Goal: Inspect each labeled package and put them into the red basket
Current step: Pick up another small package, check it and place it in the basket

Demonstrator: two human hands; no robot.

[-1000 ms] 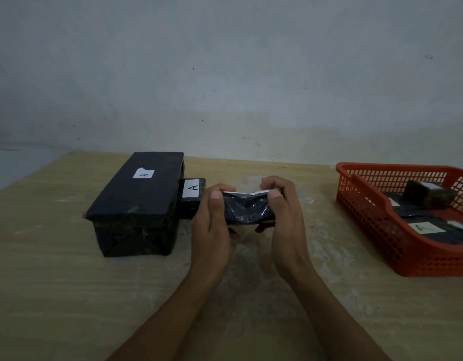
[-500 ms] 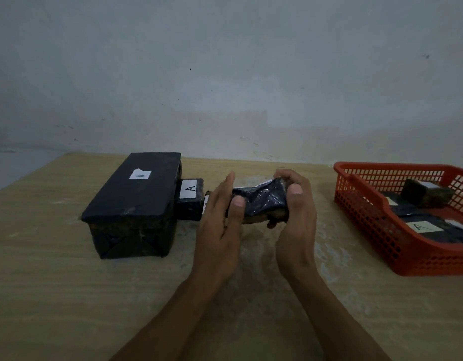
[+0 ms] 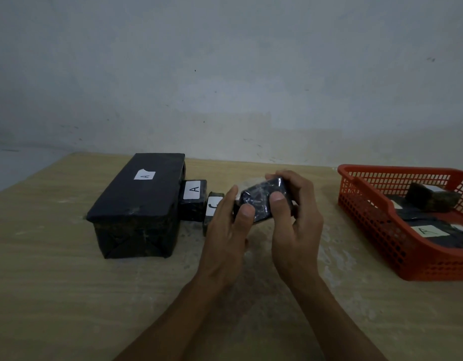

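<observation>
A small package in shiny black wrap (image 3: 261, 198) is held above the table's middle, tilted, between both hands. My right hand (image 3: 295, 217) grips its right end with thumb on the near face and fingers curled over the top. My left hand (image 3: 226, 225) holds the left end, thumb on the front, fingers straight behind. Its label is not visible. On the left lie a large black box labelled A (image 3: 139, 204), a small package labelled A (image 3: 192, 199) and a smaller labelled one (image 3: 212, 207) partly behind my left hand. The red basket (image 3: 376, 222) stands at right.
Inside the red basket lie several black packages, one flat with an A label (image 3: 428, 231) and one dark block (image 3: 431, 196) at the back. The wooden table (image 3: 68, 295) ends at a grey wall behind. The basket runs past the right edge of view.
The held package has turned and tilted in my hands, its right end rising. My left fingers straightened behind it, uncovering the small labelled package on the table.
</observation>
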